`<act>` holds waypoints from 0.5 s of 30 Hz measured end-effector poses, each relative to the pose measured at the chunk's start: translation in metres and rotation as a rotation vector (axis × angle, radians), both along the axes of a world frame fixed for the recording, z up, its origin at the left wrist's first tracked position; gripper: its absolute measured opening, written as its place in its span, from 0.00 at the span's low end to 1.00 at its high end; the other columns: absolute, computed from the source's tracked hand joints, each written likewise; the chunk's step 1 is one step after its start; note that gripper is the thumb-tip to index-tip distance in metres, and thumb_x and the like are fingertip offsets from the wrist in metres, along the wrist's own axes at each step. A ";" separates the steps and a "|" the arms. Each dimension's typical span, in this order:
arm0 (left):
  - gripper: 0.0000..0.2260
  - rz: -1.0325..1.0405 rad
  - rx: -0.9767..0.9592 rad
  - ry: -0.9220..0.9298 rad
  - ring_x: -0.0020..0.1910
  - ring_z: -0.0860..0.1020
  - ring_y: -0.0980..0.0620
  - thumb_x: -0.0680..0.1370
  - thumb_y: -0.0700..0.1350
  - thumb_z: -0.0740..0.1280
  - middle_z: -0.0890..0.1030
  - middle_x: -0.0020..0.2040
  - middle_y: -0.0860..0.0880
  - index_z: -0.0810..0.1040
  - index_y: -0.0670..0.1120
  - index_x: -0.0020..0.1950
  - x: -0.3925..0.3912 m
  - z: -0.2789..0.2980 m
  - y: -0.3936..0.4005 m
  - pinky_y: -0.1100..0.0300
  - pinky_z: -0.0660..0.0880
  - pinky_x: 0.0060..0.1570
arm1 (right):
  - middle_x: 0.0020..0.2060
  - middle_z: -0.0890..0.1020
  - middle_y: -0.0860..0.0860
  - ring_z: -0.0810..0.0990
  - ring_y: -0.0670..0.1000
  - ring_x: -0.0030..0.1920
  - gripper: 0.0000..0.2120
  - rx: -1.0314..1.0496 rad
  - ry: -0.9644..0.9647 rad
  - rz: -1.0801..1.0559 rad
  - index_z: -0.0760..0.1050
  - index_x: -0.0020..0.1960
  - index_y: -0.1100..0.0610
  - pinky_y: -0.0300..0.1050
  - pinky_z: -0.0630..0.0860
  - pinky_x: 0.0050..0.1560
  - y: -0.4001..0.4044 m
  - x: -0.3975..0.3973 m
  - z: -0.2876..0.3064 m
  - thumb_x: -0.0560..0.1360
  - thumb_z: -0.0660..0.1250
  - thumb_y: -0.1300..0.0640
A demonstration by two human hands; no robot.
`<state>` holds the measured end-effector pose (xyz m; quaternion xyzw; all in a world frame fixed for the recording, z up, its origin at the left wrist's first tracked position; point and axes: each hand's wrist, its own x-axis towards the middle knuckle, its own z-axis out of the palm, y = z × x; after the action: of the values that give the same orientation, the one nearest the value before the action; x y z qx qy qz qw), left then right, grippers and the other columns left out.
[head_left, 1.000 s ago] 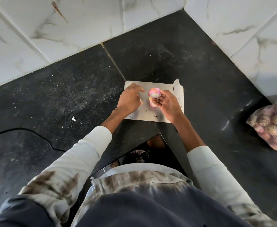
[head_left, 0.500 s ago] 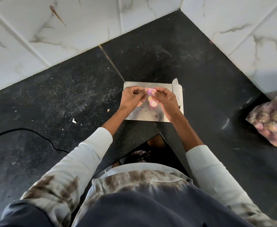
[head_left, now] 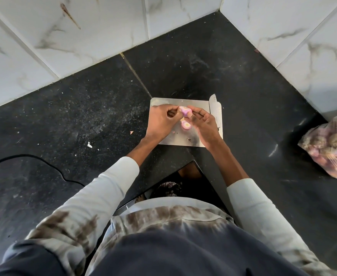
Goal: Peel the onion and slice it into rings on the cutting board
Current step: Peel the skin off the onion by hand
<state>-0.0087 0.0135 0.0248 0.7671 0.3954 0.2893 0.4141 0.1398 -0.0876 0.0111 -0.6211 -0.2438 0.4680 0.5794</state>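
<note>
A small pink onion piece (head_left: 185, 111) is pinched between the fingertips of my left hand (head_left: 161, 121) and my right hand (head_left: 204, 124), just above the steel cutting board (head_left: 195, 141). A second pink onion piece (head_left: 186, 125), cut face up, lies on the board below my fingers. A knife (head_left: 216, 110) rests along the board's right edge, blade pointing away from me.
The board sits on a black stone counter (head_left: 84, 120) in a corner of white marble-look tiles (head_left: 84, 32). A clear bag of onions (head_left: 331, 150) lies at the right. A black cable (head_left: 44, 164) curves at the left. Peel scraps (head_left: 89, 144) dot the counter.
My left hand came off the board and joined the right hand on the onion piece. Both hands now hold it between the fingertips.
</note>
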 end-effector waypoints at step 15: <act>0.10 0.042 0.047 -0.009 0.44 0.84 0.55 0.83 0.50 0.71 0.87 0.49 0.50 0.87 0.45 0.58 0.009 -0.013 -0.005 0.58 0.82 0.48 | 0.65 0.85 0.58 0.84 0.58 0.67 0.22 -0.043 -0.007 -0.023 0.77 0.71 0.64 0.61 0.76 0.74 0.007 0.004 -0.011 0.80 0.75 0.58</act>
<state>-0.0001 0.0085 0.0122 0.7668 0.4025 0.3108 0.3917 0.1442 -0.0801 -0.0001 -0.6378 -0.2284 0.4643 0.5705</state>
